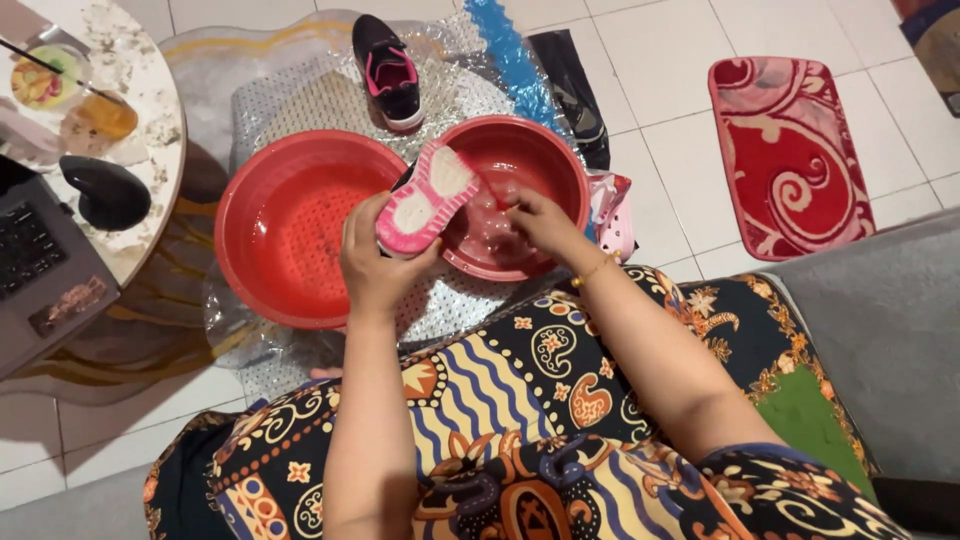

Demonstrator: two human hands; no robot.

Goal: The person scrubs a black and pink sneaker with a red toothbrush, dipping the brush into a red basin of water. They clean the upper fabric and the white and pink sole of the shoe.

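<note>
1. Marble-patterned tabletop (150,110) at the far left carries a laptop (40,260), a dark mouse (105,192) and a glass of amber drink (100,115); from here they look kept well apart from the wet work.
2. Next comes the left red basin (290,225), sitting on a clear plastic sheet (300,90) spread over the floor, which I judge is there to catch drips.
3. My left hand (375,265) is clenched around the heel end of a pink-soled shoe (428,198), fingers wrapped under it, sole turned up towards me. I read the tilt as holding it over the basins so water falls inside.
4. The shoe bridges the gap between the two basins, its toe reaching over the right red basin (520,150).
5. My right hand (540,222) rests at the shoe's toe end, inside the right basin; whether it grips anything I cannot tell.
6. A second black and pink shoe (388,70) waits behind the basins.
7. Far right, a red rug (790,150) lies on the tiles.
</note>
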